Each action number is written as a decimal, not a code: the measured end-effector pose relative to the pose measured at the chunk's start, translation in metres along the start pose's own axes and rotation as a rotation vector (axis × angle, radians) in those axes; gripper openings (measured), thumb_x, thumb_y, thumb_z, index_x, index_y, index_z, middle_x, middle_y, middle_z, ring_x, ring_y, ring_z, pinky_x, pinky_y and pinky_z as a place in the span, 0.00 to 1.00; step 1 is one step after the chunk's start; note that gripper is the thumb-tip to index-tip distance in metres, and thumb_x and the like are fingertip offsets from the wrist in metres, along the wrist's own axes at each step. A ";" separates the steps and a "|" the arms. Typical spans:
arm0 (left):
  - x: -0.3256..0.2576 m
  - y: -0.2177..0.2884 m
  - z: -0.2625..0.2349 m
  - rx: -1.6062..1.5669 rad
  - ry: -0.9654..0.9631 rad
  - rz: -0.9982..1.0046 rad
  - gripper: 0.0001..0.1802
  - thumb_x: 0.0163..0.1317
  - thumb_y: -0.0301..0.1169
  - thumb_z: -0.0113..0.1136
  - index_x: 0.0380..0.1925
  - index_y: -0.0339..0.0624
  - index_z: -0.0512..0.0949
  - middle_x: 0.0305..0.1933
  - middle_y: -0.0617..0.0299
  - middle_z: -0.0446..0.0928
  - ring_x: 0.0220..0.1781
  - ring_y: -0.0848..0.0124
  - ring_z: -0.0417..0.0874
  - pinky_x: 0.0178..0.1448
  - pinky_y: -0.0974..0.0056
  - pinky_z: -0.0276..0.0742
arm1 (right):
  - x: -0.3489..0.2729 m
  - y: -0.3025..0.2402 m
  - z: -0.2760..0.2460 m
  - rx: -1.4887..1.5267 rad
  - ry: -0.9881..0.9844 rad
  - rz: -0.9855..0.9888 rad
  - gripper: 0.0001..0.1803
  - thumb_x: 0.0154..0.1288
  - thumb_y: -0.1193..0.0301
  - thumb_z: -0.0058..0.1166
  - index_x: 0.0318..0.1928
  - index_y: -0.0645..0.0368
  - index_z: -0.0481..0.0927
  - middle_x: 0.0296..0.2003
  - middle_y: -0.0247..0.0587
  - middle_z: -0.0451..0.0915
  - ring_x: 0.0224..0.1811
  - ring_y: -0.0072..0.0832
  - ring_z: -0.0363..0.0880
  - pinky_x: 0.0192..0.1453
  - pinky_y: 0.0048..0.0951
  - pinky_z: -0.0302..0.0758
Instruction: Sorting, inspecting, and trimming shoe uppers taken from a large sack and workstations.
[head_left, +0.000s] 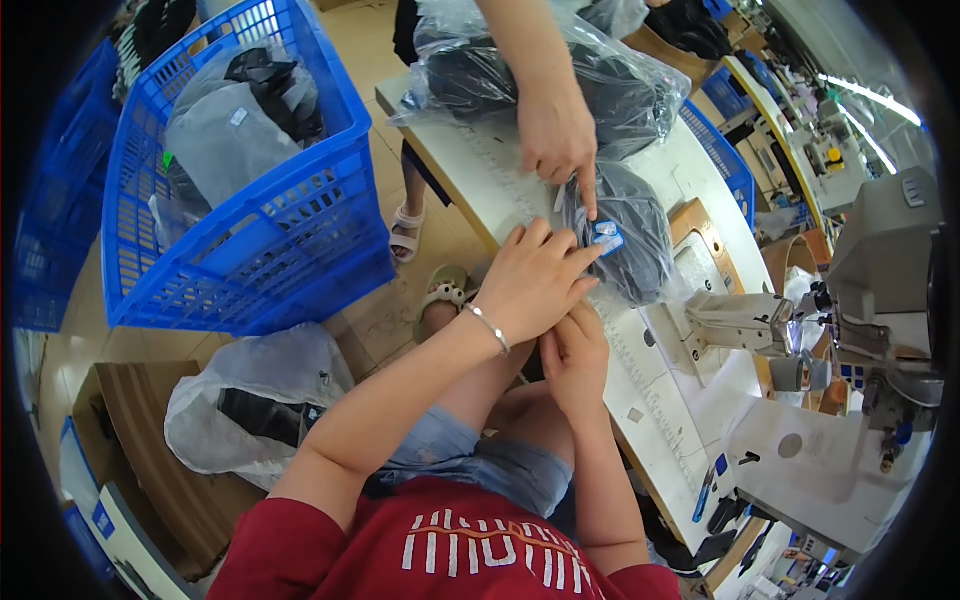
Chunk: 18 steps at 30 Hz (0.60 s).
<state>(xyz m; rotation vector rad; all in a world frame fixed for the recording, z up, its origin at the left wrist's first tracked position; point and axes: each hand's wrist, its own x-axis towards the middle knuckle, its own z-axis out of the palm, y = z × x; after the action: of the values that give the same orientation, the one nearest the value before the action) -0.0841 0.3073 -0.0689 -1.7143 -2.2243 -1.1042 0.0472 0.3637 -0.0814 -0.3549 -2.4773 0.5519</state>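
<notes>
Our hands meet a co-worker's hand at a small bagged dark bundle on the table edge.

Our left hand [535, 280] lies fingers spread on the near end of the small plastic bag [625, 235] of dark fabric, fingertips by its blue-white label [606, 236]; it grips nothing we can see. Our right hand [575, 360] sits just under the left, fingers curled at the table [480, 170] edge; we can't tell if it holds anything. The co-worker's hand [555, 135] reaches in from the far side, its finger pressing the bag beside the label. A larger bag of dark fabric [620, 85] lies farther back. A blue crate [250, 180] stands left, a sewing machine [860, 300] right.
</notes>
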 end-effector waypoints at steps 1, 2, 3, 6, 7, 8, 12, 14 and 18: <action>-0.007 0.002 -0.005 -0.060 -0.009 -0.043 0.21 0.59 0.37 0.60 0.55 0.51 0.78 0.45 0.62 0.74 0.48 0.60 0.71 0.54 0.57 0.69 | -0.001 0.000 0.000 0.039 0.047 0.004 0.11 0.54 0.81 0.58 0.40 0.65 0.81 0.42 0.49 0.80 0.46 0.44 0.78 0.50 0.36 0.74; -0.016 0.006 -0.008 -0.057 0.000 -0.046 0.21 0.59 0.37 0.60 0.55 0.51 0.78 0.45 0.62 0.74 0.48 0.60 0.71 0.54 0.57 0.69 | -0.003 0.001 -0.003 0.039 0.044 -0.006 0.11 0.54 0.81 0.58 0.40 0.65 0.81 0.42 0.49 0.80 0.46 0.44 0.78 0.50 0.36 0.74; -0.032 0.006 -0.011 -0.080 0.101 -0.046 0.20 0.59 0.35 0.60 0.53 0.49 0.78 0.50 0.60 0.73 0.53 0.58 0.70 0.58 0.55 0.67 | -0.005 0.001 -0.004 0.080 0.068 0.028 0.12 0.55 0.81 0.57 0.43 0.64 0.81 0.39 0.49 0.81 0.43 0.43 0.79 0.48 0.37 0.75; -0.091 0.015 -0.032 -0.094 0.181 -0.197 0.19 0.57 0.29 0.60 0.51 0.46 0.78 0.59 0.55 0.71 0.63 0.52 0.68 0.65 0.53 0.64 | -0.001 -0.008 -0.024 0.128 0.085 0.244 0.15 0.58 0.79 0.55 0.48 0.61 0.81 0.31 0.48 0.81 0.34 0.41 0.80 0.41 0.38 0.76; -0.121 0.008 -0.034 -0.044 0.156 -0.243 0.20 0.55 0.29 0.61 0.50 0.45 0.78 0.57 0.55 0.71 0.61 0.53 0.69 0.64 0.52 0.65 | 0.003 -0.013 -0.030 0.144 0.078 0.428 0.17 0.59 0.78 0.54 0.50 0.60 0.80 0.26 0.46 0.81 0.28 0.39 0.80 0.36 0.38 0.76; -0.158 -0.004 -0.035 0.011 0.129 -0.293 0.21 0.53 0.28 0.62 0.50 0.45 0.78 0.56 0.55 0.72 0.59 0.53 0.71 0.63 0.52 0.66 | 0.011 -0.010 -0.033 -0.026 0.074 0.348 0.27 0.60 0.76 0.50 0.62 0.54 0.71 0.22 0.45 0.79 0.21 0.39 0.79 0.30 0.40 0.74; -0.323 -0.028 -0.035 -0.193 -0.065 -0.854 0.15 0.61 0.30 0.58 0.47 0.36 0.78 0.49 0.48 0.77 0.52 0.50 0.77 0.55 0.57 0.73 | 0.037 0.008 -0.040 -0.235 -0.044 0.394 0.35 0.58 0.74 0.49 0.69 0.52 0.60 0.22 0.48 0.80 0.24 0.42 0.81 0.30 0.42 0.75; -0.427 -0.037 -0.038 -0.222 -0.097 -0.990 0.13 0.64 0.32 0.55 0.42 0.33 0.80 0.39 0.44 0.81 0.42 0.49 0.83 0.46 0.57 0.77 | 0.037 0.019 -0.028 -0.492 -0.176 0.303 0.40 0.56 0.73 0.49 0.71 0.53 0.55 0.21 0.50 0.80 0.23 0.44 0.81 0.28 0.43 0.75; -0.609 0.000 -0.033 0.175 -0.690 -1.193 0.18 0.61 0.39 0.52 0.43 0.40 0.80 0.44 0.42 0.79 0.47 0.45 0.80 0.50 0.48 0.76 | 0.028 0.033 -0.021 -0.570 -0.118 0.274 0.39 0.55 0.72 0.50 0.69 0.53 0.58 0.19 0.50 0.80 0.21 0.46 0.80 0.26 0.45 0.75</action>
<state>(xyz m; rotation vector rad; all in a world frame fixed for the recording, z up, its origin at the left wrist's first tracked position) 0.1173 -0.1935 -0.3525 -0.5808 -3.7817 -0.3063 0.0415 0.4089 -0.0672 -0.9144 -2.6847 -0.0502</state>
